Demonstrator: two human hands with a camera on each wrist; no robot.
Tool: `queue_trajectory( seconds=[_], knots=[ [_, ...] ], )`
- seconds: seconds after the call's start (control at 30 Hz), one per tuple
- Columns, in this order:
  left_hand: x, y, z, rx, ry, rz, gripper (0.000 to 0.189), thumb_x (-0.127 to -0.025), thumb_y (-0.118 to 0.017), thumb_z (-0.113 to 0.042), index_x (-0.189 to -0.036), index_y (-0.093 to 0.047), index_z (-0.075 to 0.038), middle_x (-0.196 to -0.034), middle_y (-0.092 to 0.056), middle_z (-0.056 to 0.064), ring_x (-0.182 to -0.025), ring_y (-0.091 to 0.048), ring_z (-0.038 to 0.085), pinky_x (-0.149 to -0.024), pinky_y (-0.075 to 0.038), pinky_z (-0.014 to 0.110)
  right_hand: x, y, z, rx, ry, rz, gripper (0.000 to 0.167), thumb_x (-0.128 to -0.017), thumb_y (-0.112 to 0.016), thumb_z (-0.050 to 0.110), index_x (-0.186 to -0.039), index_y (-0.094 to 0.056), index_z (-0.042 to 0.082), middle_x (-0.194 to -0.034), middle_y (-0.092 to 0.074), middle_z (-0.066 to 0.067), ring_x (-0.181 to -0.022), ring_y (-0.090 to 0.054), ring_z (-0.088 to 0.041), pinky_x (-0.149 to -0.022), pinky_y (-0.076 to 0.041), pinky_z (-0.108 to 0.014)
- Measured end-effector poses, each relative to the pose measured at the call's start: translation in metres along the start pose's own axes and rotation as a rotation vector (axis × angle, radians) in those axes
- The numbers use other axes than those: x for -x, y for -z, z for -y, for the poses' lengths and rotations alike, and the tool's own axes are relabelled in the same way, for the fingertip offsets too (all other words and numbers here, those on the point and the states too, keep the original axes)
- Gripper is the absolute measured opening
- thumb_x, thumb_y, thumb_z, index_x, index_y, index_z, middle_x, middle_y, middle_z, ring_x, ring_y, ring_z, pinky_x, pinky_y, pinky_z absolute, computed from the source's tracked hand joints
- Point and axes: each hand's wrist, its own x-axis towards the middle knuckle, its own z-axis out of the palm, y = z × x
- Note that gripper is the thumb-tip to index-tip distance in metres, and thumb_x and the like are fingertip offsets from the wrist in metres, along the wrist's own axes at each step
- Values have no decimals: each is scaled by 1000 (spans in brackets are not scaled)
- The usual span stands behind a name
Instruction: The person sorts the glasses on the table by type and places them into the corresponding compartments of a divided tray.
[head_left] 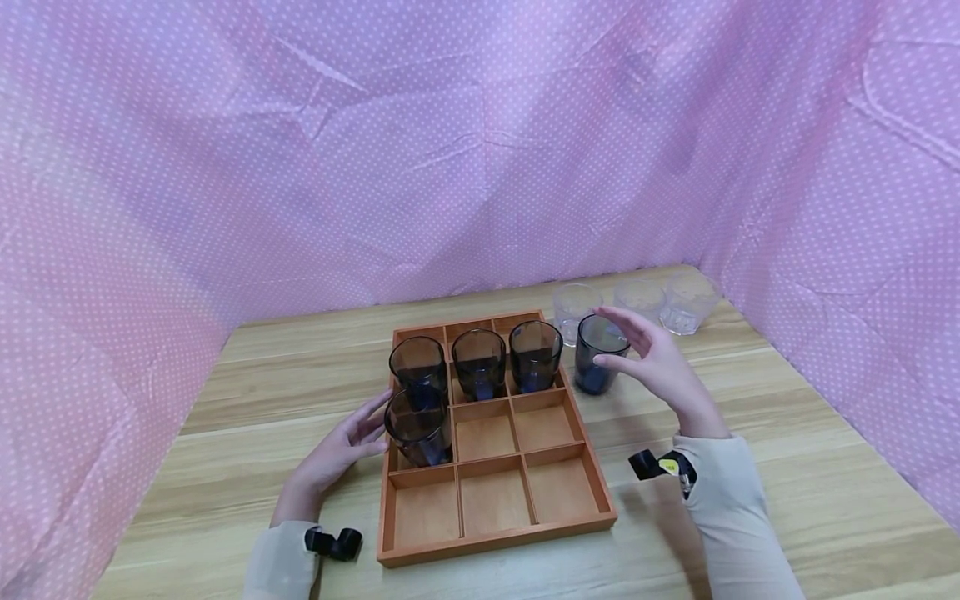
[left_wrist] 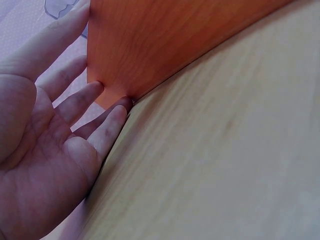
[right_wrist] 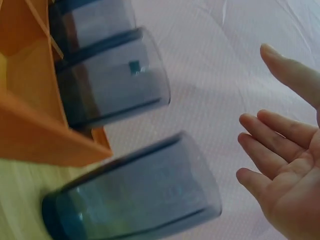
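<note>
A wooden tray divided into compartments lies on the table. Dark tinted glasses stand upright in it: three side by side in one row, among them a glass, and one glass nearer me at the left. My left hand is at the tray's left side; in the left wrist view its fingertips touch the orange-brown side wall. Just right of the tray another dark glass stands on the table. My right hand is beside it, thumb and fingers spread, apart from the glass in the right wrist view.
Behind the right-hand glass stand clear glasses: one clear glass, a second clear glass and a third clear glass tilted at the far right. A pink dotted cloth hangs around the back and sides of the wooden table.
</note>
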Motion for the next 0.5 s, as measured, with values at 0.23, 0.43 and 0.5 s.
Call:
queue_trajectory(
  seconds=[0.23,0.43,0.5],
  knots=[
    [0,-1,-1,3,0,1,80,-94,-60,-9,-157,-10,-10,-160,-9,26,-145,-13,47,-98,-37,9,0,6,-14,2,10,-35,69,-81,-74,1,-142,-42,-4,-148,-41,-27,-134,-40,3,-108,-27,-5],
    [0,-1,-1,7,-2,4,80,-94,-60,-8,-157,-10,-10,-160,-9,26,-145,-12,47,-98,-37,9,0,9,-22,1,-35,-47,72,-82,-74,2,-145,-38,-3,-151,-37,-24,-146,-31,-19,-109,-25,-5],
    [0,-1,-2,6,0,2,80,-94,-60,-8,-157,-10,-10,-160,-10,26,-145,-13,47,-98,-37,9,-1,9,-24,-11,-46,-54,73,-83,-73,2,-145,-37,-3,-152,-36,-24,-147,-28,-22,-110,-25,-7]
  ],
)
